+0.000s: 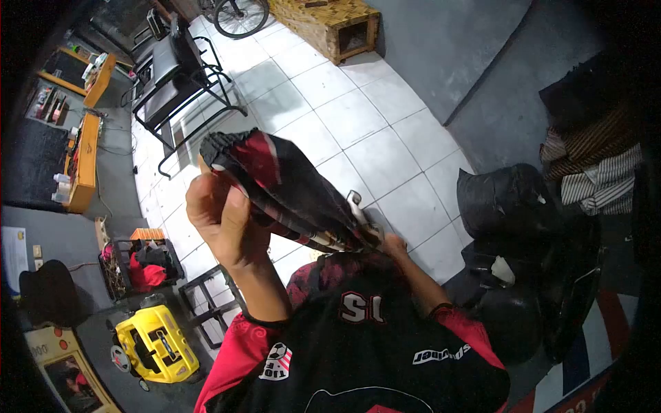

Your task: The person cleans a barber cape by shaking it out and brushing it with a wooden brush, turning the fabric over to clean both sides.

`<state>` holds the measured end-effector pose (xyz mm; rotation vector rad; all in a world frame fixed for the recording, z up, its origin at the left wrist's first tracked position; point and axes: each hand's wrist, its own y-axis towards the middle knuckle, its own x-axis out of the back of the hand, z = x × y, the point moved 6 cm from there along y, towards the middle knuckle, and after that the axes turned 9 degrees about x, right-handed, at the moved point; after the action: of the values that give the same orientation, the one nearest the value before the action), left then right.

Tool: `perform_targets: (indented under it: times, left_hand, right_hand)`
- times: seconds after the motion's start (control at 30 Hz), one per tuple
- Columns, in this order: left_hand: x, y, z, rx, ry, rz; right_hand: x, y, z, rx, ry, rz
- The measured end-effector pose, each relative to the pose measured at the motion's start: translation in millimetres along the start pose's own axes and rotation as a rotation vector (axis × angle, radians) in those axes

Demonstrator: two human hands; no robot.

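Observation:
A pair of black-and-red shorts (296, 182) with a gathered elastic waistband and pale trim is stretched out in the air in front of my body. My left hand (227, 213) is closed on the waistband end, thumb pressed against the cloth. At the lower right end of the cloth, my right hand (391, 244) grips the fabric, its fingers mostly hidden behind it. Folds cover the middle of the shorts. Beneath them are my black-and-red shirt (358, 344) and patterned red-and-black clothing on my lap.
White floor tiles (351, 120) lie ahead. A black reclining chair (172, 76) stands at upper left, a wooden box (330, 27) at the back. A yellow toy car (157, 343) and a crate of cloths (146, 261) are left. Black padded seating (509, 206) and folded striped cloths (599, 182) are right.

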<state>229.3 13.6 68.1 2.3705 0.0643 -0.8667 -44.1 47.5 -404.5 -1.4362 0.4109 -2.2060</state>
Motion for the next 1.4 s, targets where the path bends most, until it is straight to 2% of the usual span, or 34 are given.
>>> perform_targets:
  times: [0.07,0.17,0.23,0.3,0.37,0.4,0.47,0.57,0.7,0.77,0.8,0.83,0.87,0.97,1.03,1.1,1.17,1.23,1.27,1.33,1.37,1.4]
  left_hand:
    - [-1,2,4,0.000,0.189,0.035]
    - [-7,5,12,0.065,0.392,0.102]
    - [-7,5,20,0.072,0.442,0.110]
    - [-11,5,25,0.128,0.429,0.102]
    - [-19,6,32,0.121,0.417,0.131]
    - [-23,5,35,0.137,0.429,0.147]
    - [-31,5,34,0.154,0.529,0.162]
    - [-35,7,29,0.127,0.552,0.193]
    - [-27,7,18,0.115,0.459,0.119]
    - [-27,7,10,0.068,0.474,0.151]
    - [-28,7,5,0.084,0.582,0.203]
    - [-25,7,5,0.171,0.631,0.182]
    - [-23,6,7,0.259,0.676,0.160]
    - [-20,4,19,0.299,0.765,0.152]
    - [-18,2,26,0.296,0.745,0.157]
    - [-20,1,29,0.333,0.691,0.178]
    - [-25,2,33,0.339,0.606,0.183]
    - [-25,3,31,0.304,0.669,0.175]
    - [-22,3,28,0.284,0.696,0.152]
    - [-13,5,21,0.240,0.704,0.109]
    - [-8,4,18,0.214,0.507,0.020]
    - [1,4,14,0.219,0.471,-0.021]
  right_hand:
    - [1,14,-10,-0.082,0.075,-0.084]
    - [76,6,47,0.110,0.341,-0.472]
    - [142,-21,102,0.237,0.799,-0.597]
    - [202,-69,169,0.329,1.335,-0.559]
    - [221,-94,200,0.534,1.459,-0.554]
    - [220,-95,204,0.698,1.099,-0.677]
    - [193,-86,208,0.630,1.078,-0.415]
    - [156,-57,186,0.486,0.668,-0.512]
    - [12,18,54,0.121,0.041,0.116]
    - [-34,33,-6,-0.010,0.117,0.134]
    - [-46,35,-20,-0.078,0.154,0.146]
    - [-29,27,-8,-0.049,0.283,0.075]
    - [16,10,19,-0.024,0.409,0.001]
    - [111,-14,88,0.128,0.970,-0.221]
    - [180,-55,155,0.164,1.515,-0.095]
    - [213,-76,189,0.423,1.562,-0.080]
    - [215,-80,202,0.609,1.530,-0.053]
    - [186,-69,201,0.583,1.476,0.022]
    - [147,-44,177,0.495,1.365,0.078]
    - [106,-19,149,0.542,0.876,-0.018]
    - [85,-10,134,0.556,0.632,-0.064]
    - [48,3,98,0.453,0.403,0.024]
